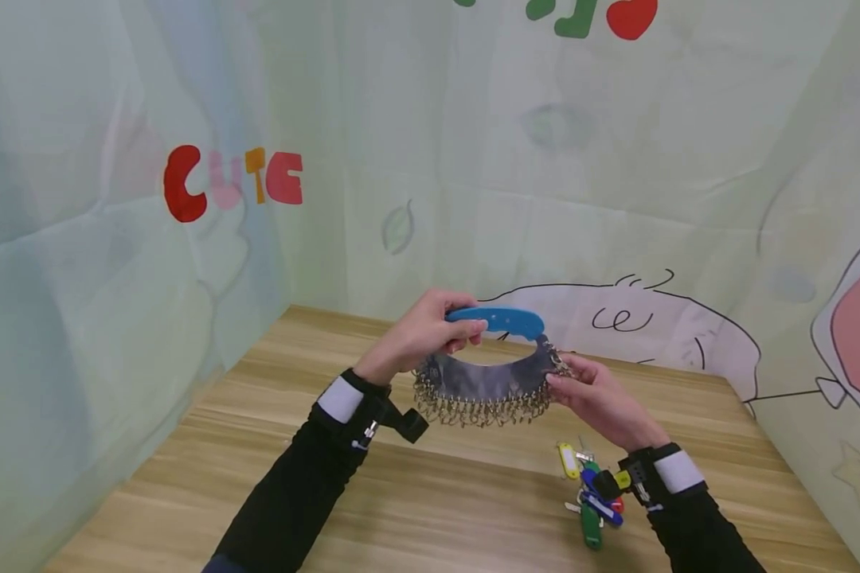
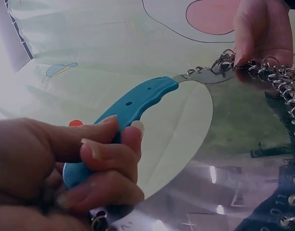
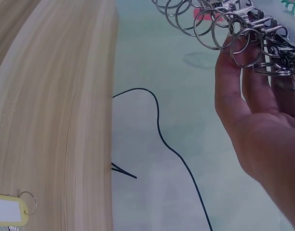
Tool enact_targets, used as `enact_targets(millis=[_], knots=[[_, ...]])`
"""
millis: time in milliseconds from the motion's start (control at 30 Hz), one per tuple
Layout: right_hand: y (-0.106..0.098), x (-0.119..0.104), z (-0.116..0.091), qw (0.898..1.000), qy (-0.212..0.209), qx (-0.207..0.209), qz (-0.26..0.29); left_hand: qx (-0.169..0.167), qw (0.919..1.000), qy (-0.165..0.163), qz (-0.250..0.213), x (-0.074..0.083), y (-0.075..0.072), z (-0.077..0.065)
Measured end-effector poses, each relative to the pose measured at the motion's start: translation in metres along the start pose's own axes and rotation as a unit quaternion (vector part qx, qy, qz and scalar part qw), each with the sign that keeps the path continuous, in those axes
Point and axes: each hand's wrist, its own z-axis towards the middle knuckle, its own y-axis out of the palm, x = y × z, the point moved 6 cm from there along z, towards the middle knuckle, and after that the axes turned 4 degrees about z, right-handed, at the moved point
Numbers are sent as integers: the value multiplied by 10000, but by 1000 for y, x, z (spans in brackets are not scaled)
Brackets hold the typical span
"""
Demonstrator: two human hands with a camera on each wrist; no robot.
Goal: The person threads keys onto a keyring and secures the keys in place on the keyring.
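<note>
A large key carrier is held up above the table. It has a crescent metal plate [image 1: 483, 382], a blue handle [image 1: 514, 321] and a fringe of small metal clips with rings [image 1: 482, 411] along its curved edge. My left hand [image 1: 424, 328] grips the left part of the handle, thumb and fingers round it, as the left wrist view also shows. At the plate's right end my right hand [image 1: 607, 402] pinches the clips and edge, thumb in front. Fingers of the right hand [image 3: 263, 132] lie behind the rings [image 3: 220, 29] in the right wrist view.
A small pile of keys lies on the wooden table [image 1: 401, 493] below my right wrist, with a yellow tag [image 1: 568, 461], a green tag [image 1: 591, 525] and a blue tag [image 1: 600, 509]. Printed cloth walls [image 1: 437, 159] stand along the table's left, back and right.
</note>
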Motion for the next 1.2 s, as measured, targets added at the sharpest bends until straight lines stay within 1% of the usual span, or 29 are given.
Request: enact_targets(millis=[67, 167, 233, 333, 400, 467, 533, 667, 733, 833, 900, 933, 967, 1033, 1100, 1200], knots=[[-1, 2, -1, 9999, 41, 78, -105, -44, 9999, -128, -15, -1, 1, 0], [-2, 3, -1, 9994, 87, 123, -323, -246, 9993, -295, 44, -1, 6, 0], [-2, 4, -1, 9984, 130, 163, -518, -412, 9985, -342, 123, -1, 9, 0], [-2, 6, 0, 9969, 207, 189, -741, -663, 9972, -271, 232, -1, 14, -1], [-3, 8, 0, 9925, 304, 241, -1160, -730, 9966, -258, 267, -2, 15, -3], [-6, 10, 0, 9845, 423, 213, -1687, -721, 9966, -260, 308, -4, 16, -5], [-10, 15, -1, 9726, 592, 118, -2246, -627, 9970, -375, 260, -7, 15, -7], [-23, 28, -4, 9400, 863, 51, -3302, -427, 9964, -725, 73, -16, 16, -9], [-31, 35, -7, 9143, 959, 209, -3929, -389, 9952, -895, -59, -22, 20, -10], [-41, 46, -11, 8689, 1143, 475, -4792, -403, 9934, -1007, -381, -32, 29, -10], [-43, 54, -12, 8439, 1333, 526, -5170, -392, 9907, -1101, -696, -40, 36, -12], [-43, 58, -13, 8354, 1437, 508, -5281, -386, 9887, -1140, -896, -44, 39, -13], [-44, 63, -13, 8292, 1563, 495, -5343, -367, 9865, -1174, -1083, -48, 42, -14], [-44, 70, -13, 8239, 1727, 434, -5380, -301, 9804, -1282, -1463, -57, 47, -16], [-45, 75, -11, 8210, 1763, 357, -5419, -207, 9732, -1375, -1831, -67, 52, -17], [-48, 81, -8, 8200, 1733, 402, -5441, 24, 9612, -1579, -2260, -84, 57, -19]])
